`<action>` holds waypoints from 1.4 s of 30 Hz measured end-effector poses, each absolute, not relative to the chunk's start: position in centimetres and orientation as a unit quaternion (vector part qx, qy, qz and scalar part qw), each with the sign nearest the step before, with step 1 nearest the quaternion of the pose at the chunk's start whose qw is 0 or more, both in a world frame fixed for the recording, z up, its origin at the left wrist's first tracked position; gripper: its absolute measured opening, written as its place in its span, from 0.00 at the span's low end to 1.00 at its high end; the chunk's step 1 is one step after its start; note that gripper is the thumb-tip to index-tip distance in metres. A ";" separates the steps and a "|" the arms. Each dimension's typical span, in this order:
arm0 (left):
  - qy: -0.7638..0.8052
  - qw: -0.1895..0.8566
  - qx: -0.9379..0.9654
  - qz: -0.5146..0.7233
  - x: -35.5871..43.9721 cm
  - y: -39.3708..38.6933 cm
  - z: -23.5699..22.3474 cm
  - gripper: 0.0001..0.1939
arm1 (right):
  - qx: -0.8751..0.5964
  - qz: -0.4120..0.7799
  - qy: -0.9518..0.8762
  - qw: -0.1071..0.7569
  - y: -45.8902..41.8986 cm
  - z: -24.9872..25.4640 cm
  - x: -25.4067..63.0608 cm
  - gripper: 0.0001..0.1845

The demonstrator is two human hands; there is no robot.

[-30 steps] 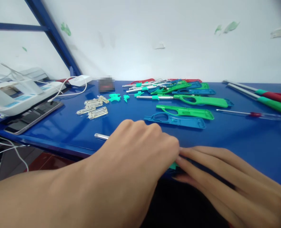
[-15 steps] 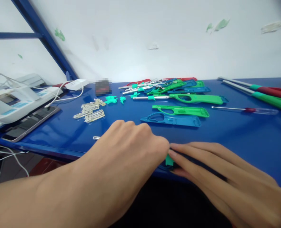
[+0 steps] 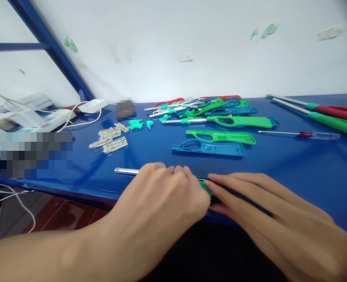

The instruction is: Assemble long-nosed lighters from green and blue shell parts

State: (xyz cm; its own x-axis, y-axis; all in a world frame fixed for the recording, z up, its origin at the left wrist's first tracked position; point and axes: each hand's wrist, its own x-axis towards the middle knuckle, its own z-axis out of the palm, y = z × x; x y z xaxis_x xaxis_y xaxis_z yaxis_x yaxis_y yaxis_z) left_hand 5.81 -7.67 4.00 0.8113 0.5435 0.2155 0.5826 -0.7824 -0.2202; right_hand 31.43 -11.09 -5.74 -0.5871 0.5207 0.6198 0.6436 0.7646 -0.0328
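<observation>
My left hand [image 3: 167, 199] is closed round a long-reach lighter [image 3: 127, 171], whose silver tube sticks out to the left past my knuckles. Bits of its green part [image 3: 205, 188] show between my two hands; the rest is hidden beneath my palm and fingers. From the right, my right hand [image 3: 267, 207] grips the handle end, fingers pressed together, with a dark strip of the handle showing between them. Just beyond my hands lie a blue handle shell [image 3: 223, 149] and a green handle shell [image 3: 235, 137].
Further back lies a pile of lighter parts [image 3: 191, 107]. Clear plastic fuel tanks [image 3: 114, 144] and small turquoise pieces [image 3: 136, 124] sit left of it. To the right are a screwdriver [image 3: 317, 135] and lighters with red and green handles [image 3: 335, 121]. White cables [image 3: 73, 115] trail at the left.
My left hand has dropped slightly and turned, so more of the silver tube shows. The green part between my hands looks shifted. My right hand keeps nearly the same place.
</observation>
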 end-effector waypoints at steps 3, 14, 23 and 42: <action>-0.280 0.210 -0.933 -0.088 5.8 -8.0 3.6 0.17 | -0.344 -0.100 -0.885 0.299 -11.1 -6.1 31.6 0.38; -0.263 0.284 -0.913 -0.125 5.3 -8.2 3.4 0.23 | -0.329 -0.077 -0.894 0.296 -10.7 -6.6 32.0 0.38; -0.255 0.281 -0.907 -0.183 4.8 -7.6 3.3 0.25 | -0.331 -0.079 -0.884 0.320 -10.9 -6.7 32.1 0.37; -0.288 0.241 -0.901 -0.216 4.8 -7.9 3.7 0.26 | -0.365 -0.081 -0.851 0.368 -11.0 -6.3 31.1 0.28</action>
